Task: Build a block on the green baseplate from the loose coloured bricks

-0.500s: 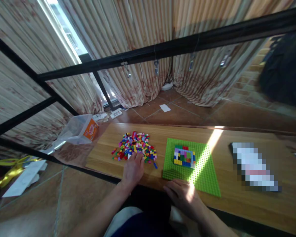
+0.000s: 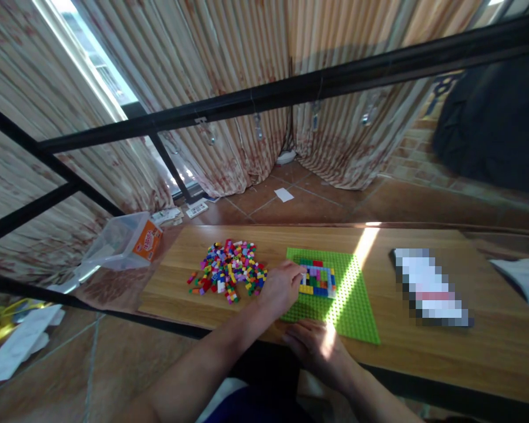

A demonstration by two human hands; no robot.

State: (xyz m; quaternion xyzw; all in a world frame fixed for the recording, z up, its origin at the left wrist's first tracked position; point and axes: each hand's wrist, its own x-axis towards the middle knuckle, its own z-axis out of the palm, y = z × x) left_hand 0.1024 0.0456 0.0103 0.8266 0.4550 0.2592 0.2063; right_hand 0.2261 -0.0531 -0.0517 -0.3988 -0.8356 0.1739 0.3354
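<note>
My left hand [image 2: 283, 286] is at the left side of a small build of coloured toy bricks [image 2: 321, 283]. Its thumb and fingers are pinched together, and whatever they hold is too small and covered to make out. The build stands on a green studded baseplate [image 2: 357, 314], and the hand covers part of its left end. My right hand [image 2: 312, 341] lies loosely along the table's front edge, at the near side of the baseplate, with no brick visible in it. A pile of loose toy bricks [image 2: 229, 267] in many colours is spread left of the baseplate.
The wooden table [image 2: 176, 305] carries a blurred-out flat object [image 2: 429, 288] on the right, with white paper [image 2: 522, 282] beyond it. A clear plastic bin [image 2: 123, 241] with an orange label sits left of the table. A black rail [image 2: 229, 108] crosses ahead.
My left hand has left the brick pile and moved right to the build on the baseplate. My right hand stays by the table edge. The view has shifted slightly.
</note>
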